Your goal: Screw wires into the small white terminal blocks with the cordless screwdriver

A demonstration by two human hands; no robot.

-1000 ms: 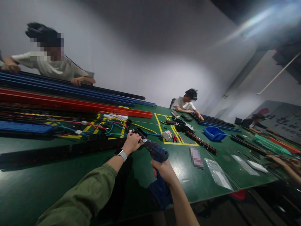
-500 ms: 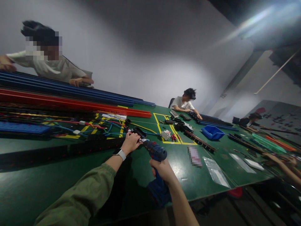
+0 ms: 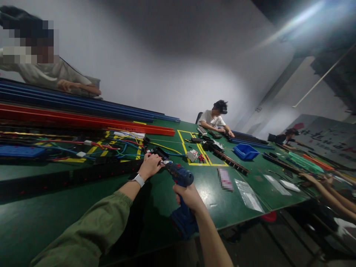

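Note:
A blue cordless drill (image 3: 181,177) is in my right hand (image 3: 190,196), fingers wrapped round its handle. Its nose points left and away from me, close to my left hand (image 3: 150,165). The fingers of my left hand are bent together at the end of a long black strip (image 3: 97,174) with small red marks. What they grip is hidden behind the knuckles. Just beyond them lies a black part (image 3: 160,152), with red, blue and yellow wires (image 3: 125,144) running beside it.
A long red channel (image 3: 111,124) and blue rails (image 3: 83,107) lie across the back left. A white connector block (image 3: 192,155), a blue bin (image 3: 246,152) and clear plastic bags (image 3: 248,194) are to the right. Other people sit around the green table (image 3: 155,218).
The whole view has shifted, so most things sit a little further left in it. Both hands and the drill keep nearly the same places relative to the black strip.

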